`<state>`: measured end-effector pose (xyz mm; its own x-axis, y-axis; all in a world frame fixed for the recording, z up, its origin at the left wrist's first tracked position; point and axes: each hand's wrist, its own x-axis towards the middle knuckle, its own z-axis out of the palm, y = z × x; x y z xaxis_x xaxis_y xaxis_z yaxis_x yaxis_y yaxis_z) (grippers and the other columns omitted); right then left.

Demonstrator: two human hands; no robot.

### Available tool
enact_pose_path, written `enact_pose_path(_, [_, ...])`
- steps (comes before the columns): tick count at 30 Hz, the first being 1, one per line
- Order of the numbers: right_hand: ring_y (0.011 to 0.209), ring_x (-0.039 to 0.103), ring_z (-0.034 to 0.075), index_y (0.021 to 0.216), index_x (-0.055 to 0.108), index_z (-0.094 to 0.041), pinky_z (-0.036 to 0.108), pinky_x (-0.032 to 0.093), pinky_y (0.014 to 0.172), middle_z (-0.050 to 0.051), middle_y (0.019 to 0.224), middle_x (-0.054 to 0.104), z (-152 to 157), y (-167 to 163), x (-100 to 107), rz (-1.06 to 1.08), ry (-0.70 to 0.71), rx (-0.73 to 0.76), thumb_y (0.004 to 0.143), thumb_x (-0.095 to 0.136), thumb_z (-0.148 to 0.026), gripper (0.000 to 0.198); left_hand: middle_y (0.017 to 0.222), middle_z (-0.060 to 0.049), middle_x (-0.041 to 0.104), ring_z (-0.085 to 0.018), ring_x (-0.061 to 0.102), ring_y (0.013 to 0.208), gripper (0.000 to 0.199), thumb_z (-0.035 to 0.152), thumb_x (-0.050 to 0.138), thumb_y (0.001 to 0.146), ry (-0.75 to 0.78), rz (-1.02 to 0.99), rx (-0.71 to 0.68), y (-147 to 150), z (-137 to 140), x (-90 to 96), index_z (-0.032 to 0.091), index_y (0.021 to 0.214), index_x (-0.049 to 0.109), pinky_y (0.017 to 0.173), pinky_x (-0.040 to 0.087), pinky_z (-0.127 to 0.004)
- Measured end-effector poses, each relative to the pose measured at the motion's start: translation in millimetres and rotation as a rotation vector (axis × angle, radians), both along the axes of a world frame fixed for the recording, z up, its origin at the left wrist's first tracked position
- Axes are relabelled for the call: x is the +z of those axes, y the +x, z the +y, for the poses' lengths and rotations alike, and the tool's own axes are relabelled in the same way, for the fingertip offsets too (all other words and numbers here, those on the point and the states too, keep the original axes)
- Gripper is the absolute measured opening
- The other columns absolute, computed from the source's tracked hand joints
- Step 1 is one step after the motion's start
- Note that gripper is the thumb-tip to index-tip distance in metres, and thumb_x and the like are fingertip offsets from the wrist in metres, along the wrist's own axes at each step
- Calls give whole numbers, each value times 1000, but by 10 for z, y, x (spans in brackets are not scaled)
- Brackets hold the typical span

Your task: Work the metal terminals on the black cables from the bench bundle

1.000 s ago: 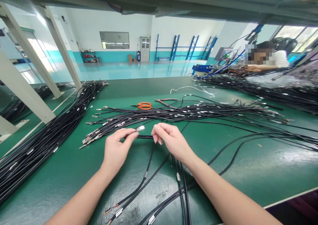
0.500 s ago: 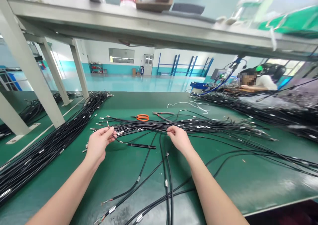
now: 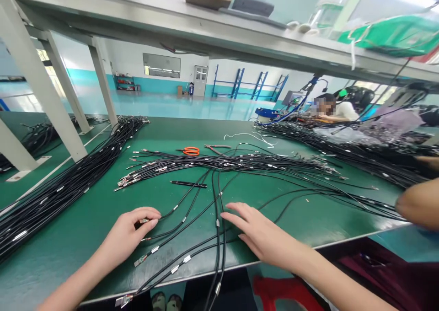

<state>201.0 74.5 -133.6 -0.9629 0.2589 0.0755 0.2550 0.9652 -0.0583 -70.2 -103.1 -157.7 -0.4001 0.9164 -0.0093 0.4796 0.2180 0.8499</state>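
Two bare hands (image 3: 128, 231) (image 3: 259, 233), slim black cables (image 3: 176, 207) — gently curved

A single head-worn camera looks forward and down across the green table (image 3: 185, 130), close above the left hand (image 3: 128, 233) at lower left and the right hand (image 3: 257, 232) right of lower centre, reaching the distant wall (image 3: 189, 63) at upper centre.

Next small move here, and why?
Probably set down the cable from the left hand on the green table: its end is pinched close to other cable ends, and the right hand looks open, gripping nothing.
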Motion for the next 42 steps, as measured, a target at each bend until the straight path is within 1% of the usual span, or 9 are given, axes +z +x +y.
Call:
enact_pose_path(3, [123,33,25,127,43,-21,42,32,100,9,132,42,-153,17,6,-57,103,142,80,43,-10,48,75,-6,67,-18,61,67,30,34,48,73,-90,-29,-71,-5,28,56,15,88,65,64,48,-29])
enact_pose_path(6, [125,32,24,130,39,-18,40,29,102,10,135,39,-228,-113,52,-115,112,301,82,43,-17,48,78,-7,67,-18,62,69,29,29,46,71,-140,0,-95,7,69,140,12,88,63,66,48,-28])
enact_pose_path(13, [125,31,25,131,35,-7,39,27,102,17,134,38,-190,-738,19,-16,283,461,87,33,-15,45,66,-3,61,-17,60,58,30,22,41,66,-289,138,-250,-38,245,195,11,89,57,57,45,-25])
enact_pose_path(21, [79,50,20,98,55,-11,32,42,71,9,85,56,-36,-1444,-91,-23,354,450,84,43,-19,19,55,0,54,-16,52,57,28,35,44,74,-340,323,-494,-296,280,521,17,57,58,56,38,-24])
enact_pose_path(25, [73,47,19,88,54,-11,31,41,66,8,81,54,-62,-1528,-179,-10,437,398,87,35,-14,19,80,-11,64,-27,58,75,27,37,53,72,-392,696,-396,-118,295,705,15,79,65,69,42,-35])
enact_pose_path(30, [73,46,20,90,53,-9,33,41,62,10,82,53,-46,-1534,-229,18,457,366,87,34,-13,20,95,-20,64,-33,56,94,35,13,55,72,-261,1257,-138,362,454,440,6,106,61,95,27,-55])
enact_pose_path(33, [76,47,21,97,52,-6,33,42,68,12,87,55,-67,-1471,-217,52,433,344,85,37,-10,21,89,-19,65,-28,61,84,48,-2,38,75,-195,1221,-31,460,543,137,4,121,50,86,39,-48])
enact_pose_path(36, [77,48,19,92,54,-10,31,43,70,9,87,56,-84,-1366,-156,64,396,339,86,38,-13,17,79,-16,66,-27,63,74,47,-6,27,76,-204,1091,-41,400,564,-63,7,108,59,70,46,-40])
enact_pose_path(42, [109,44,19,117,44,-15,32,38,92,11,116,49,519,-1274,128,163,160,26,85,48,-34,38,81,-14,67,-28,65,72,38,16,22,90,-202,942,-185,333,518,-99,12,98,59,63,48,-39])
